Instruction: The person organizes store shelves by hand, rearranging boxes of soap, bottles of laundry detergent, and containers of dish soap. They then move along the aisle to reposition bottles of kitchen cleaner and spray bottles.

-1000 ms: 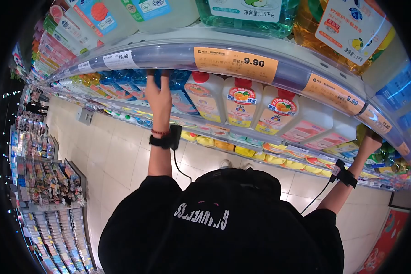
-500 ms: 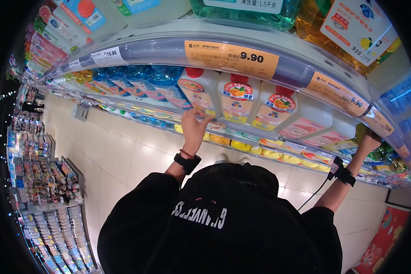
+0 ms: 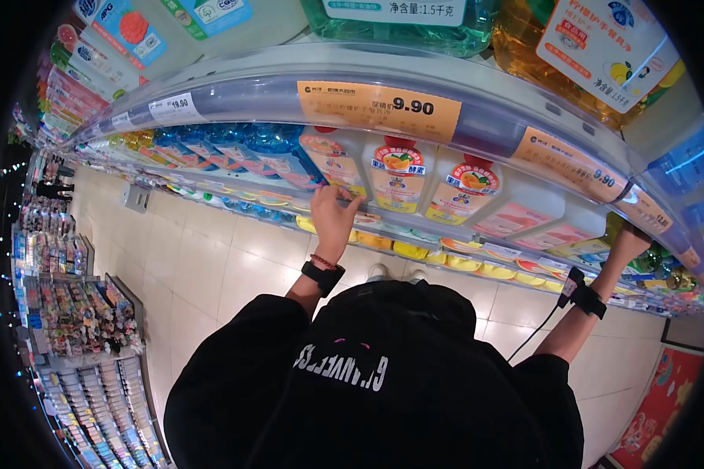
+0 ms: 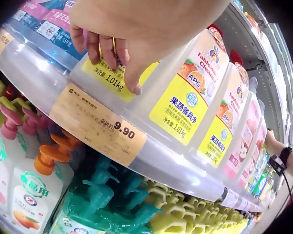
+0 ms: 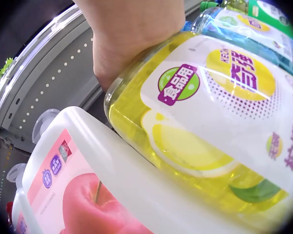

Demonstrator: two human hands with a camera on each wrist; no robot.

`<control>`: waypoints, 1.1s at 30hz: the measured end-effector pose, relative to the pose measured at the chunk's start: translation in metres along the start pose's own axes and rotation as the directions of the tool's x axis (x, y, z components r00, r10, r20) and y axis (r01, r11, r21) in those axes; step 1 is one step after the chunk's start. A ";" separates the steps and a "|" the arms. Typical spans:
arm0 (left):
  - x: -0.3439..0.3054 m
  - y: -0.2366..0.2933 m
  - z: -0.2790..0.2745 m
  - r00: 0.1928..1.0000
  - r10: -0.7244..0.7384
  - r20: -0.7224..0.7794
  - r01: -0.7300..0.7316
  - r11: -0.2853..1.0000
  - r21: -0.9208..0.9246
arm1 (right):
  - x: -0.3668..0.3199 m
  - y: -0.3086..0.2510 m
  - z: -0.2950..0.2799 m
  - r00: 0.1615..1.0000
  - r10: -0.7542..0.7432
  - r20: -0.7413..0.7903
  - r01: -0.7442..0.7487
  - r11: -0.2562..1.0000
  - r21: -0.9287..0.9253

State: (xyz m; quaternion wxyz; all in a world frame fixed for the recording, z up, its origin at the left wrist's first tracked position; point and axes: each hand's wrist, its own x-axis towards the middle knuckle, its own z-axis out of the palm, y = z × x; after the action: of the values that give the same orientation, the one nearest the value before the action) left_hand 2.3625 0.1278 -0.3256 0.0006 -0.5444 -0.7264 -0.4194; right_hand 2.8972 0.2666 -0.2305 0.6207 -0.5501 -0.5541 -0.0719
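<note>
On the shelf, several white bottles with orange-fruit labels stand in a row. My left hand [image 3: 334, 223] is at the lower front of the leftmost white bottle [image 3: 338, 162], thumb apart from slightly bent fingers. In the left wrist view the hand [image 4: 136, 34] covers much of that bottle's yellow label [image 4: 105, 80]; whether it presses on the bottle is unclear. My right hand [image 3: 630, 244] reaches in at the row's right end. In the right wrist view that hand [image 5: 132, 39] lies against the top end of a yellow liquid bottle [image 5: 185, 146], its fingers hidden behind it.
Blue bottles [image 3: 285, 152] stand left of the white ones, pink-label bottles [image 3: 520, 209] to the right. An upper shelf edge [image 3: 266, 98] with price tags overhangs them. Pump bottles [image 4: 100, 190] fill the shelf below. Display racks [image 3: 94, 316] stand across the tiled floor [image 3: 203, 266].
My left hand has come down and right from the blue bottles to the leftmost white bottle, then stayed nearly still. The right hand keeps its place at the row's right end.
</note>
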 end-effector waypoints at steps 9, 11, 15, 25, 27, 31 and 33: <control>0.031 0.040 -0.051 0.941 0.020 -0.338 -0.120 0.953 -0.280 | 0.000 0.004 -0.001 0.999 -0.045 -0.013 0.044 0.998 -0.032; 0.051 0.058 -0.064 0.900 0.071 -0.429 -0.200 0.943 -0.265 | -0.001 0.002 -0.001 0.998 -0.056 0.002 0.056 0.996 -0.067; 0.087 0.079 -0.074 0.906 0.198 -0.374 -0.269 0.952 -0.148 | 0.001 0.012 -0.003 0.997 -0.044 0.058 0.049 0.994 -0.095; 0.125 0.077 -0.050 0.974 0.007 -0.225 -0.132 0.828 -0.544 | 0.000 0.005 -0.002 0.999 -0.015 0.039 0.019 0.996 -0.088; 0.125 0.078 -0.050 0.986 0.022 -0.163 -0.109 0.831 -0.545 | 0.000 0.001 -0.001 0.999 -0.010 0.045 0.013 0.997 -0.072; 0.129 0.078 -0.049 0.989 0.081 -0.123 -0.140 0.770 -0.623 | -0.001 -0.006 0.001 0.999 0.027 0.025 -0.026 1.000 -0.013; 0.130 0.074 -0.046 0.972 0.158 -0.176 -0.233 0.769 -0.595 | -0.001 -0.003 0.002 0.999 0.028 0.029 -0.028 1.000 -0.003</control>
State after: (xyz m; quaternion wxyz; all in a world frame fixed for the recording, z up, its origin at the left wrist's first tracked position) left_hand 2.3467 0.2066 -0.1910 -0.0898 -0.5625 -0.4896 -0.6602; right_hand 2.8935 0.2660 -0.2295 0.6130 -0.5595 -0.5550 -0.0560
